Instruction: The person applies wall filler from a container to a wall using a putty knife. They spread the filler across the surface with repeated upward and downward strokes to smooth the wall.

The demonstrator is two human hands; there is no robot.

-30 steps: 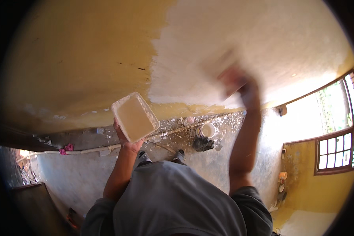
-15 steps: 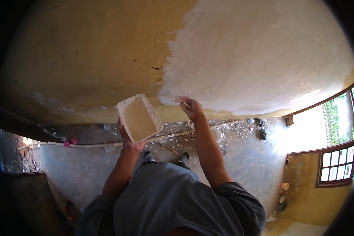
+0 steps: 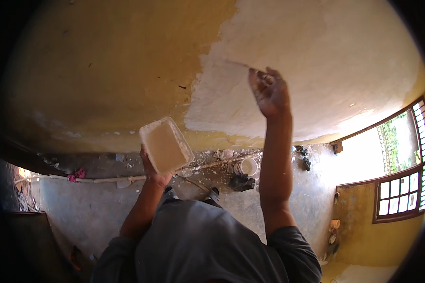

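My left hand grips a white rectangular tub from below and its left side, tilted toward me. Smooth cream-coloured paste or paint lies in it. Raised in front of the wall, my right hand is closed around a thin flat spreading blade, seen almost edge-on and a little blurred. Its tip reaches left against or close to the whitish coated part of the wall; I cannot tell if it touches. Left of a ragged edge the wall is bare ochre yellow.
White bits litter the floor at the wall's foot, where a long pole lies. A white bucket and a black plastic bag stand beyond my feet. A pink cloth is at left; a barred window at right.
My right hand has risen up and right along the wall with the blade, from beside the tub. The tub stays in my left hand, nearly still. The black bag now shows beside the bucket.
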